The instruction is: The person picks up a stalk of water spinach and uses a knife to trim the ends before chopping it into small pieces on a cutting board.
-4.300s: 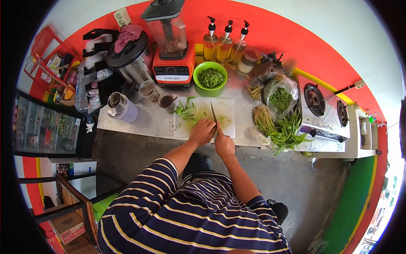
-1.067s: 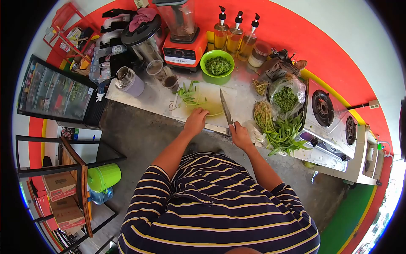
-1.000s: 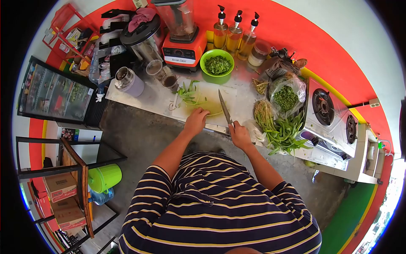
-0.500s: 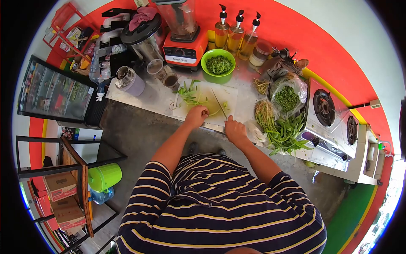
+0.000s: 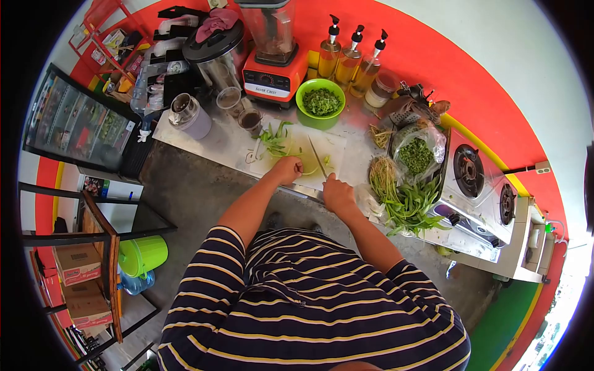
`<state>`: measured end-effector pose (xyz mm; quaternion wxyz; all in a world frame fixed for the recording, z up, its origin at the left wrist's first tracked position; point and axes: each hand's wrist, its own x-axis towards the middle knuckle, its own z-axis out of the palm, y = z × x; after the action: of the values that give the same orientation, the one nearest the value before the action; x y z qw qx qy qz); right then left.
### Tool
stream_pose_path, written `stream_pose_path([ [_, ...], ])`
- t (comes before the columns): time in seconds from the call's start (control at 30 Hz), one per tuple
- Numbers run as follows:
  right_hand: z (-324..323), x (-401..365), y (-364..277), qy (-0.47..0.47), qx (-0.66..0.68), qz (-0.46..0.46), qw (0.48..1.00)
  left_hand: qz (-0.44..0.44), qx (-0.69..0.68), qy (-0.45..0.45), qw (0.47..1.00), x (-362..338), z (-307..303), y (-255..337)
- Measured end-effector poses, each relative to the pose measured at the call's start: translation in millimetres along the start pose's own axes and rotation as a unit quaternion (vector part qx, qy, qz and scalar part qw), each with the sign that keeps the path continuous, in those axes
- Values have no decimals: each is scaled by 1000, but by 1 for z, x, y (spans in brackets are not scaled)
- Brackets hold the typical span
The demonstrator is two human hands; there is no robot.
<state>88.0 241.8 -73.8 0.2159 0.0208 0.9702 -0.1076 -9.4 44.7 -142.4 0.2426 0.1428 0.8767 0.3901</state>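
My right hand [image 5: 339, 194] is closed round the handle of a knife [image 5: 317, 157], whose blade points away from me over a white cutting board [image 5: 334, 139]. Closed at the board's near edge, my left hand [image 5: 288, 169] has its fingertips at a thin green stem [image 5: 307, 172]. Leafy green stalks [image 5: 274, 140] lie on the board's left part, and small cut pieces sit right of the blade. Beyond the board stands a green bowl [image 5: 302, 111] of chopped greens. To the right are a leafy bunch [image 5: 411, 204] and a plastic bag of chopped greens [image 5: 416, 156].
A blender [image 5: 270, 77], three pump bottles [image 5: 348, 62] and a jar [image 5: 382, 89] stand along the back. Cups [image 5: 250, 120] and a metal flask [image 5: 190, 115] are at the left of the steel counter [image 5: 216, 147]. A gas stove [image 5: 489, 176] is at the right.
The view has shifted slightly. Both hands stay at the board's near edge; the right still holds the knife and the left remains by the stem.
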Motion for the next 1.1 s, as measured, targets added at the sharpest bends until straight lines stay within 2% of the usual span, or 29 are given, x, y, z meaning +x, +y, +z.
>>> stream_pose_path([
  [0.13,-23,-14,-4,-36,-32,-2,999,4,5,-6,1000,3,1,-3],
  [0.37,27,-2,-1,-18,24,29,999,16,-14,-6,1000,4,5,-8],
  [0.57,-27,6,1,-12,-19,-13,1000,29,4,5,1000,2,2,-4],
  [0.63,-44,1,2,-55,-32,-27,998,30,10,3,1000,2,3,-9],
  [0.77,-17,-4,0,-33,-24,-16,999,48,-1,11,999,3,7,-12],
  [0.87,34,6,3,18,4,8,1000,30,-5,8,1000,3,5,-9],
  [1.1,-12,10,-3,-5,-13,-25,1000,30,4,9,1000,4,7,-10],
])
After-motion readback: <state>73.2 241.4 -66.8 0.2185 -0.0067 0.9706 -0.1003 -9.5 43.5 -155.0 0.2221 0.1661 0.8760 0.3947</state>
